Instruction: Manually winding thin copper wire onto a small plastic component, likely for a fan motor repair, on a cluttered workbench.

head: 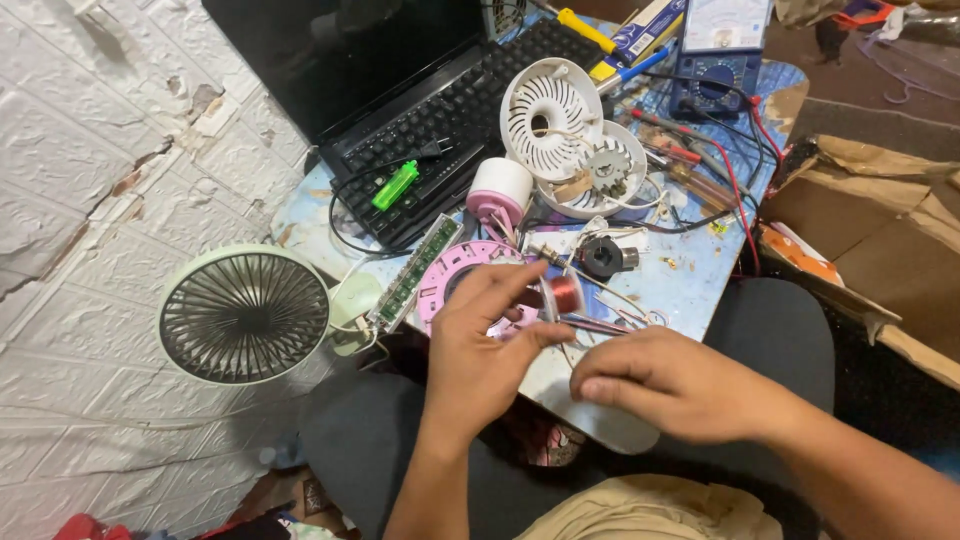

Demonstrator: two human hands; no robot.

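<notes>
My left hand holds a small clear spool of copper wire between thumb and fingers, above a pink round fan housing. Just to its right, my right hand has its fingers curled and pinched near thin pink-handled tweezers and the fine wire from the spool. Whether it grips the wire is hard to tell. Both hands hover over the near edge of a small blue worktable.
A pale green desk fan sits left. A black laptop with a green lighter, white fan covers, a pink-white motor cap, a green circuit strip, a blue multimeter with red leads, and cardboard surround.
</notes>
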